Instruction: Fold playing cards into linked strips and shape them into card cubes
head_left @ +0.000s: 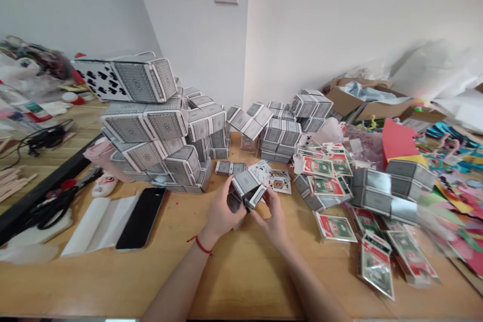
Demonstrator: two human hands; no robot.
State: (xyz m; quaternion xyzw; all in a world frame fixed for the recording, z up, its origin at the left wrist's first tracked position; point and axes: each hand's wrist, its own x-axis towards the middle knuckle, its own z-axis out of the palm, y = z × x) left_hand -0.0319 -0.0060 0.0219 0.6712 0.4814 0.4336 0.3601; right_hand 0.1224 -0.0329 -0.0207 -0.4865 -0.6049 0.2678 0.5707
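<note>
Between my hands is a small box folded from playing cards [247,183], its grey patterned backs facing out, tilted above the table. My left hand [222,211] wraps round its left side, with a red cord on the wrist. On the right side, my right hand [272,214] grips the lower corner with thumb and fingers. Loose playing cards [279,181] lie face up just behind the box, partly hidden by it. A flat folded card piece [223,167] rests at their left.
A tall stack of card boxes [151,126] rises at left, lower stacks [281,133] at the back. Red-and-green card packs [335,226] lie at right, near more card boxes [385,191]. A black phone [141,219] and scissors [56,206] are at left; a cardboard carton [362,108] stands back right.
</note>
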